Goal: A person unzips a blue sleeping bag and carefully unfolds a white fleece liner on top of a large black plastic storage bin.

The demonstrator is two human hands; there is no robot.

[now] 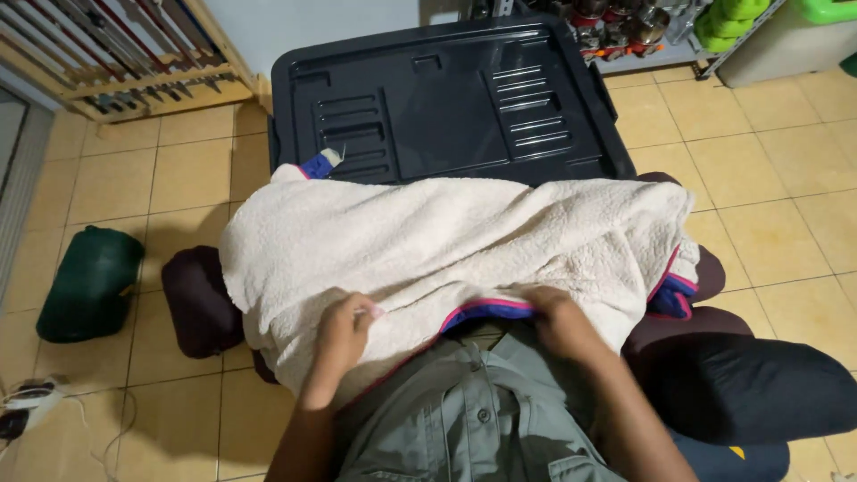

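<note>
A cream fleece blanket point(446, 245) with a blue and pink edge lies spread over my lap and a dark maroon cushion point(198, 299). My left hand point(344, 328) pinches the blanket's near edge at the left. My right hand point(555, 314) grips the near edge at the blue and pink trim point(486, 311). Both hands are close to my grey shirt point(464, 411).
A large dark blue plastic bin lid point(446, 98) lies on the tiled floor beyond the blanket. A green stuff sack point(89, 281) sits at the left. A dark navy cushion point(759, 384) is at the right. A wooden rack point(125, 54) and a metal shelf point(643, 36) stand at the back.
</note>
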